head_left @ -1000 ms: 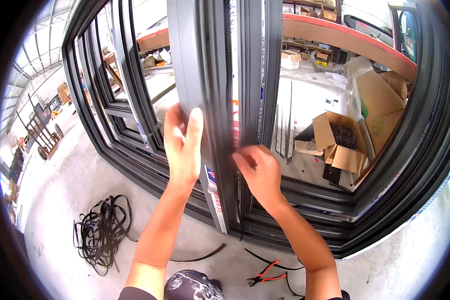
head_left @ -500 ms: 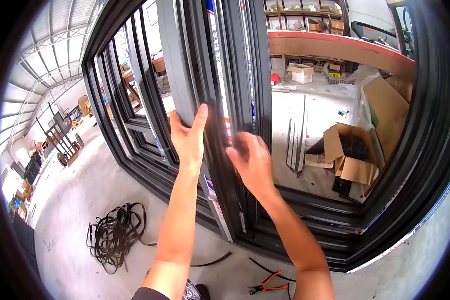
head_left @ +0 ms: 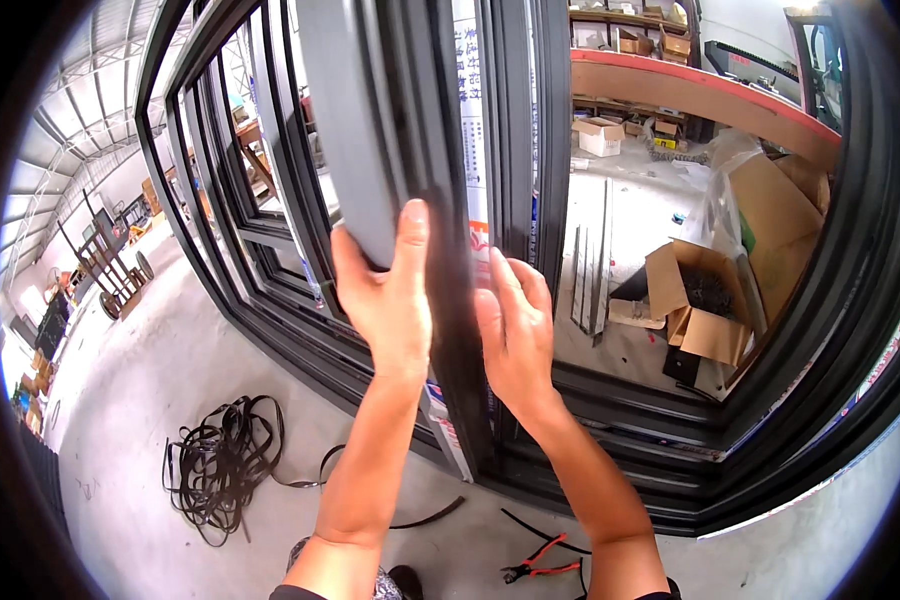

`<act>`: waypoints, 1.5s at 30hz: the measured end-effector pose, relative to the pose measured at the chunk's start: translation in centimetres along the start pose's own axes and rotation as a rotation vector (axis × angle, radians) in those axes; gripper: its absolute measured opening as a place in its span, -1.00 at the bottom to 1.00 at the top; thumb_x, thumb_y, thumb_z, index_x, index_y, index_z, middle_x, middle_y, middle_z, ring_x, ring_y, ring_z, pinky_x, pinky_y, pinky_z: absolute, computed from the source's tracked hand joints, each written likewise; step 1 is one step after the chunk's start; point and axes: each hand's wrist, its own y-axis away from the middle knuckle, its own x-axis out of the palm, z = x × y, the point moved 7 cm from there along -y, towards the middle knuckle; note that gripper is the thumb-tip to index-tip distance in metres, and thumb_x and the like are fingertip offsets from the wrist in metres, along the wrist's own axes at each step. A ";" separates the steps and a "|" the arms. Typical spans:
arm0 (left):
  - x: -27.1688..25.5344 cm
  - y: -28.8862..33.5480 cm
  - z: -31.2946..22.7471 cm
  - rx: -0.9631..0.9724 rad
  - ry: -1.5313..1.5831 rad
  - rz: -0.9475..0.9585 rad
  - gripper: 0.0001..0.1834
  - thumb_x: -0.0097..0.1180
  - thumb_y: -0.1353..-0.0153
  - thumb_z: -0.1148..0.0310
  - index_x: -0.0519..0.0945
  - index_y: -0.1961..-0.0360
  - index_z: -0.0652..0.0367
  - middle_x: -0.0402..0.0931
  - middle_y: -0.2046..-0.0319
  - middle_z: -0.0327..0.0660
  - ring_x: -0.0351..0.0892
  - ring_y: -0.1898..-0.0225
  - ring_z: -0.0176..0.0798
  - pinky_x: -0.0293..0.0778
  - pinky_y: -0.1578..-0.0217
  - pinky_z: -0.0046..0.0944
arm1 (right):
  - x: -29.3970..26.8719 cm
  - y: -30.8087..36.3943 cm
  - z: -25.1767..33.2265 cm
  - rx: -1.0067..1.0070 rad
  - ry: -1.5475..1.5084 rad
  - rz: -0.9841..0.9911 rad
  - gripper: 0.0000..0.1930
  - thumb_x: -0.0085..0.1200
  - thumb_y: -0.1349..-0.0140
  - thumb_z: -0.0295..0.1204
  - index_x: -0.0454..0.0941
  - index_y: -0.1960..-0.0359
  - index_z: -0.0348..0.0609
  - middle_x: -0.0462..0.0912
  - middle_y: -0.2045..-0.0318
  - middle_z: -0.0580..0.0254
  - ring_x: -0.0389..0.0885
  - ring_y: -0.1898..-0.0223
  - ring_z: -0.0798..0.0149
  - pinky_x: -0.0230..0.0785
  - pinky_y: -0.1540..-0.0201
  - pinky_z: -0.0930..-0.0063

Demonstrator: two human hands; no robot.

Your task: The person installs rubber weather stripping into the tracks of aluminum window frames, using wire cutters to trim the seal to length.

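Note:
A dark grey metal window sash (head_left: pixel 355 130) stands upright in front of me, swung out from a large window frame (head_left: pixel 635 400). My left hand (head_left: pixel 385 295) grips it, fingers round its left edge and thumb lying up its face. Just to the right, my right hand (head_left: pixel 518 335) rests against the profile beside a strip of white printed protective film (head_left: pixel 473 140). Its fingers point up and are slightly bent, with the thumb apart; I see nothing held in them. The sash's lower part is partly hidden behind my hands and forearms.
A tangle of black rubber strip (head_left: pixel 220 465) lies on the floor at left. Red-handled pliers (head_left: pixel 540 570) lie near my feet. Beyond the frame are an open cardboard box (head_left: pixel 715 340) and metal strips (head_left: pixel 592 270); a trolley (head_left: pixel 110 270) stands far left.
The sash has swung nearer and looks wider, my left hand moving with it. My right hand, blurred before, is steadier, slightly right and against the profile.

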 end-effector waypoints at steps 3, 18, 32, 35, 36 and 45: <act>1.8 1.3 0.1 -0.046 -0.047 0.034 -0.54 0.37 -0.20 0.14 0.47 0.15 0.29 0.56 0.27 -0.20 0.49 0.24 -0.37 0.44 0.13 -0.33 | -0.7 0.0 0.2 -0.028 -0.042 -0.003 -0.59 0.02 -0.40 -0.35 0.44 -0.20 -0.34 0.54 0.01 -0.12 0.50 -0.02 -0.08 0.35 -0.10 0.17; 5.9 3.1 0.5 0.083 -0.144 0.207 -0.58 0.33 -0.21 0.22 0.44 0.13 0.31 0.57 0.24 -0.13 0.53 0.22 -0.30 0.46 0.10 -0.29 | -4.8 -7.0 -2.2 0.099 -0.066 -0.098 -0.72 0.15 -0.33 -0.31 0.64 0.11 -0.29 0.68 0.44 0.05 0.60 0.44 0.37 0.44 0.31 0.46; 5.8 2.8 1.6 0.025 -0.113 0.238 -0.57 0.33 -0.21 0.24 0.41 0.12 0.31 0.55 0.25 -0.12 0.52 0.21 -0.29 0.45 0.08 -0.27 | -4.2 -5.9 -3.3 0.215 0.020 0.071 -0.75 0.12 -0.33 -0.30 0.60 0.33 -0.30 0.58 0.50 -0.15 0.57 0.46 -0.18 0.38 0.42 0.17; 5.9 2.8 1.4 0.049 -0.087 0.260 -0.58 0.32 -0.21 0.24 0.41 0.12 0.30 0.55 0.25 -0.12 0.51 0.22 -0.29 0.45 0.09 -0.26 | -3.9 -5.7 -3.8 0.233 -0.073 0.145 -0.71 0.08 -0.37 -0.27 0.58 0.29 -0.33 0.47 0.66 0.12 0.29 0.59 0.39 0.26 0.48 0.41; 5.9 2.8 1.4 0.060 -0.107 0.256 -0.58 0.32 -0.21 0.24 0.41 0.12 0.30 0.55 0.25 -0.12 0.51 0.22 -0.29 0.45 0.09 -0.26 | -4.0 -5.7 -3.5 0.170 -0.064 0.165 -0.70 0.09 -0.37 -0.27 0.57 0.29 -0.33 0.48 0.65 0.12 0.30 0.58 0.39 0.27 0.48 0.41; 5.8 2.8 1.5 0.063 -0.150 0.285 -0.54 0.34 -0.21 0.22 0.39 0.10 0.31 0.54 0.25 -0.12 0.51 0.23 -0.29 0.45 0.11 -0.27 | -3.9 -3.2 -5.1 0.228 0.051 0.313 -0.74 0.13 -0.32 -0.35 0.53 0.38 -0.36 0.49 0.57 -0.09 0.38 0.55 0.07 0.31 0.42 0.27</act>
